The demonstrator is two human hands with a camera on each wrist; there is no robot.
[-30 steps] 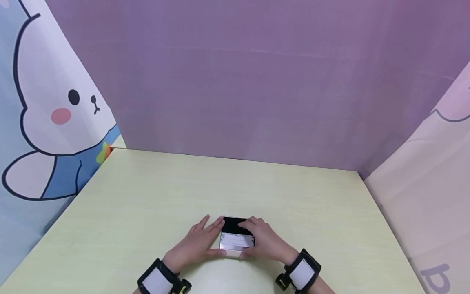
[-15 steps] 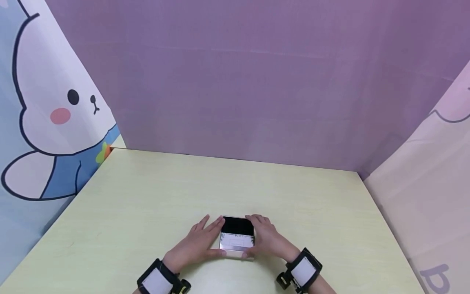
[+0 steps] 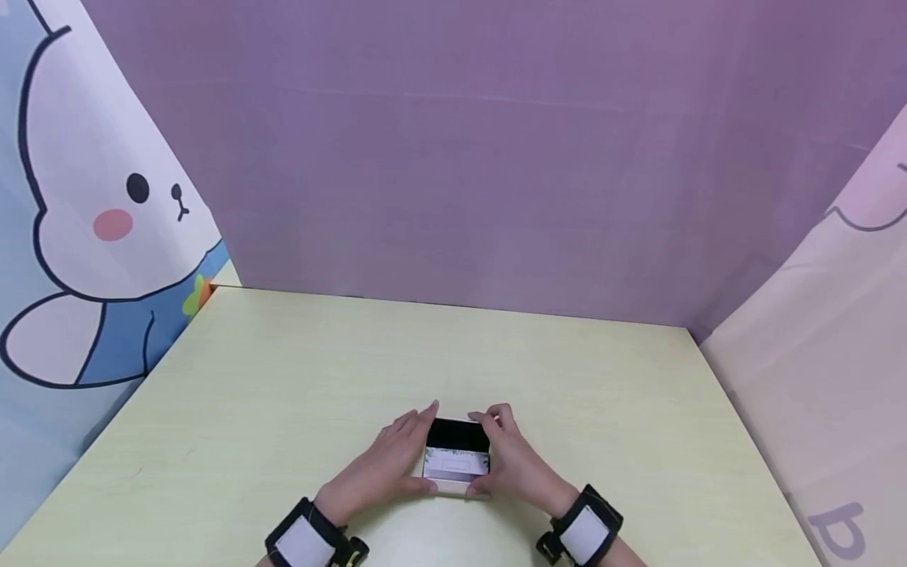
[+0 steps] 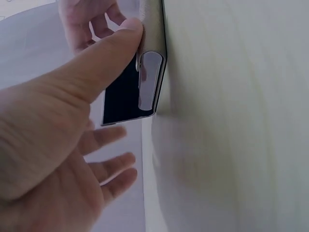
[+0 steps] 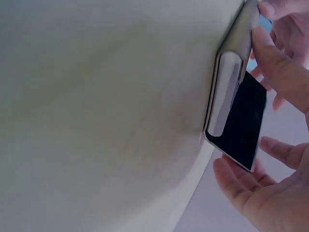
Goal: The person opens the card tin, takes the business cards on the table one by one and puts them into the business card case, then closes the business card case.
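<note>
Walls stand all around the counter [image 3: 298, 370]: a big purple wall [image 3: 453, 157] at the back, a curtain with a white cartoon bunny [image 3: 92, 205] on the left, and a pale pink sheet [image 3: 822, 354] on the right. The counter is pale yellow-green wood. Near its front edge, in the middle, lies a small flat box [image 3: 457, 458] with a black top part and a white printed part. Both hands are at the box. The left hand [image 3: 386, 468] holds its left side, thumb on the near corner and fingers spread along the edge. The right hand [image 3: 513, 465] holds the right side the same way, thumb at the near corner. Black wrist bands [image 3: 305, 543] with white patches sit on both wrists.
</note>
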